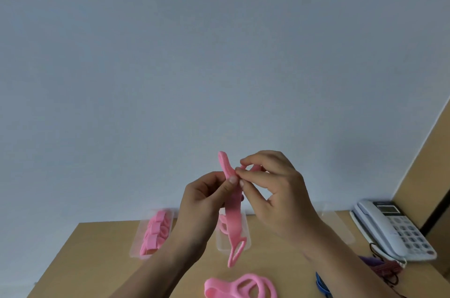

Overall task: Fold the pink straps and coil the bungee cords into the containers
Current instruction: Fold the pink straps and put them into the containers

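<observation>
I hold a pink strap up in the air above the table. My left hand pinches it near its upper part with thumb and fingers. My right hand pinches the same strap just to the right, with a loop of it curled under the fingers. The strap's lower end hangs down with an open loop at its tip. More loose pink straps lie on the table at the front. A clear container at the left holds folded pink straps. A second clear container stands behind the hanging strap.
A third clear container stands at the right of the wooden table. A white desk telephone sits at the far right. Dark red and purple cords lie in front of it, with a blue object beside my right forearm.
</observation>
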Action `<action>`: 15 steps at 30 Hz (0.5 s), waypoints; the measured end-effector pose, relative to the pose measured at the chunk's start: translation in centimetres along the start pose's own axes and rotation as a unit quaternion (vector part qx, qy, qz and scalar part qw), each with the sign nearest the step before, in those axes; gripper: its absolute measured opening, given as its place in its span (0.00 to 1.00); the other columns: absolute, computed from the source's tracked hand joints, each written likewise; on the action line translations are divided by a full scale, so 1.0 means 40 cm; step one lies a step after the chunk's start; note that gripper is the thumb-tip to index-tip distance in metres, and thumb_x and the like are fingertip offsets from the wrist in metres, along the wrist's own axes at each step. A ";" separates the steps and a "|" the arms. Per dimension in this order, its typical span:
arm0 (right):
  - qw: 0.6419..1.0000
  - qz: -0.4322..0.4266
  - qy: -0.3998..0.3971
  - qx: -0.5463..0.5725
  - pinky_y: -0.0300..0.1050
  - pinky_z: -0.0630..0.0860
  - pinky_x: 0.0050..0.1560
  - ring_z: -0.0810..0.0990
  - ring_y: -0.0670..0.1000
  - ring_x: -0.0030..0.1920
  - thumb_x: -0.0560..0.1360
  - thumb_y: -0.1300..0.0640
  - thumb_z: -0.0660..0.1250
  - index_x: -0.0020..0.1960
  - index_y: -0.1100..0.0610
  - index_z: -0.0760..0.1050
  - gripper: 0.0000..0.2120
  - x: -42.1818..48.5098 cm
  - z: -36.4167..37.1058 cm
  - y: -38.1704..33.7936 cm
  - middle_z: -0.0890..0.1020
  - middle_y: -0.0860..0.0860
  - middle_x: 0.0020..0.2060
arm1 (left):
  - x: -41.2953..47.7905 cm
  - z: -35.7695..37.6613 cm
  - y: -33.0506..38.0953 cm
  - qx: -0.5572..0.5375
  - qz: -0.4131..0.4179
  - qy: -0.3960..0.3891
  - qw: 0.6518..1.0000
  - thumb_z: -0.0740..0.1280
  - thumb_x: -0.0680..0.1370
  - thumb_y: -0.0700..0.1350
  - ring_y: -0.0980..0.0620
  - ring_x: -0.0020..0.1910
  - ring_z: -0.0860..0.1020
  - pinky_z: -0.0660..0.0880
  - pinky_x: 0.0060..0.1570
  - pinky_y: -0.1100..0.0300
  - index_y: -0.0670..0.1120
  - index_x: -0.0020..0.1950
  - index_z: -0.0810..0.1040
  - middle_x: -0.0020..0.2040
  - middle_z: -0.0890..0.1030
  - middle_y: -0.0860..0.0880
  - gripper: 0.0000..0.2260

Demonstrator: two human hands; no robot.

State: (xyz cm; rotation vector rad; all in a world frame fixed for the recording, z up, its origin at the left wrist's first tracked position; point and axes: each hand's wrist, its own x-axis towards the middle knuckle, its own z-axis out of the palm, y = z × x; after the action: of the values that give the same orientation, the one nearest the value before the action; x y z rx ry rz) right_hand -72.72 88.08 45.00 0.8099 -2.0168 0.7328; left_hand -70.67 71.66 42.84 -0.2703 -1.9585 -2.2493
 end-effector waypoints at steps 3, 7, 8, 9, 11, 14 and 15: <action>1.000 0.010 -0.011 -0.002 0.40 0.75 0.51 0.77 0.50 0.52 0.74 0.62 0.71 0.50 0.56 0.86 0.08 -0.003 0.003 0.004 0.83 0.49 0.50 | 0.000 0.003 -0.008 0.016 0.001 0.008 1.000 0.71 0.78 0.55 0.47 0.45 0.85 0.81 0.50 0.52 0.47 0.47 0.87 0.43 0.86 0.44 0.12; 0.998 0.044 -0.049 -0.024 0.35 0.73 0.54 0.77 0.50 0.56 0.71 0.60 0.76 0.51 0.55 0.85 0.09 0.006 -0.009 0.016 0.82 0.48 0.53 | -0.002 0.011 -0.026 0.044 0.011 -0.014 0.999 0.67 0.79 0.53 0.42 0.55 0.85 0.81 0.58 0.49 0.52 0.56 0.87 0.53 0.88 0.48 0.12; 0.996 0.057 -0.068 -0.023 0.35 0.73 0.54 0.77 0.50 0.58 0.70 0.60 0.76 0.53 0.55 0.85 0.12 0.009 -0.014 0.020 0.82 0.48 0.55 | -0.002 0.014 -0.027 0.044 0.014 -0.019 0.999 0.66 0.80 0.52 0.43 0.55 0.85 0.82 0.59 0.51 0.52 0.57 0.87 0.54 0.88 0.49 0.12; 0.994 0.067 -0.087 -0.016 0.35 0.73 0.54 0.77 0.49 0.58 0.71 0.60 0.76 0.55 0.56 0.84 0.13 0.013 -0.018 0.023 0.81 0.48 0.56 | -0.001 0.018 -0.028 0.045 0.017 -0.021 0.999 0.66 0.80 0.52 0.44 0.55 0.85 0.82 0.58 0.54 0.53 0.57 0.87 0.54 0.88 0.50 0.12; 0.991 0.074 -0.110 0.004 0.38 0.76 0.52 0.78 0.49 0.55 0.73 0.60 0.75 0.56 0.57 0.84 0.12 0.017 -0.021 0.028 0.81 0.48 0.54 | 0.003 0.025 -0.030 0.048 0.024 -0.016 0.998 0.66 0.80 0.53 0.47 0.51 0.86 0.81 0.52 0.60 0.56 0.56 0.87 0.52 0.88 0.50 0.11; 0.991 0.076 -0.105 0.016 0.47 0.80 0.49 0.79 0.51 0.51 0.75 0.61 0.73 0.56 0.59 0.84 0.10 0.013 -0.020 0.033 0.82 0.49 0.50 | 0.008 0.032 -0.039 0.054 0.025 -0.009 0.998 0.65 0.80 0.54 0.49 0.49 0.86 0.81 0.48 0.61 0.57 0.54 0.87 0.49 0.88 0.49 0.11; 0.991 0.082 -0.101 0.019 0.47 0.80 0.48 0.79 0.51 0.50 0.75 0.61 0.73 0.55 0.59 0.84 0.09 0.011 -0.019 0.034 0.82 0.49 0.49 | 0.009 0.033 -0.043 0.057 0.022 -0.007 0.998 0.65 0.80 0.55 0.49 0.49 0.86 0.82 0.47 0.59 0.57 0.53 0.87 0.48 0.88 0.49 0.11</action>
State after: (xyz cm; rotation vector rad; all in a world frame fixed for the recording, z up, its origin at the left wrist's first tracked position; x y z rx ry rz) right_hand -73.60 89.35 45.47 0.7740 -2.2777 0.8115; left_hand -71.36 73.23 41.43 -0.3139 -2.0578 -2.1049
